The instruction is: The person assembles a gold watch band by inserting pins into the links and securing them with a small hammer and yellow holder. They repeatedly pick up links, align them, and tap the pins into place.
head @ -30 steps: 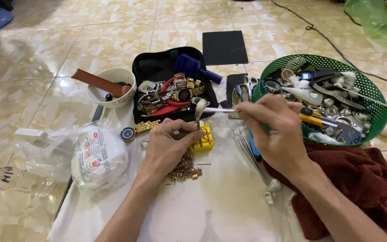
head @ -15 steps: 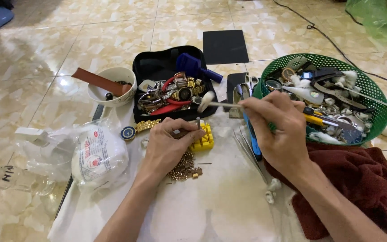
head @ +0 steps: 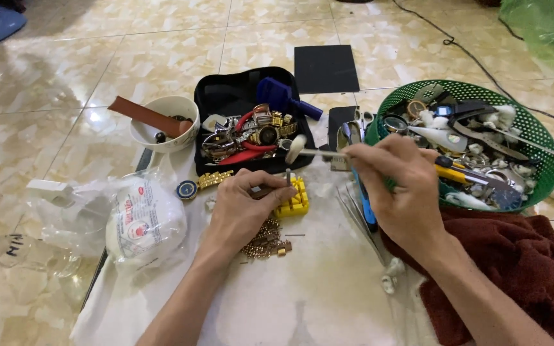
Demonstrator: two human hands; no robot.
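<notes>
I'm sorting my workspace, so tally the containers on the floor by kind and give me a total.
Green basket: 1
White bowl: 1
Black case: 1
Plastic bag: 1
Total: 4

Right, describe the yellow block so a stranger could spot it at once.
Start at the black case of watches on the white mat. Just below its front edge, at the left hand's fingertips, sits the yellow block. It is the only bright yellow ridged piece there, with a thin pin upright above it.
</notes>
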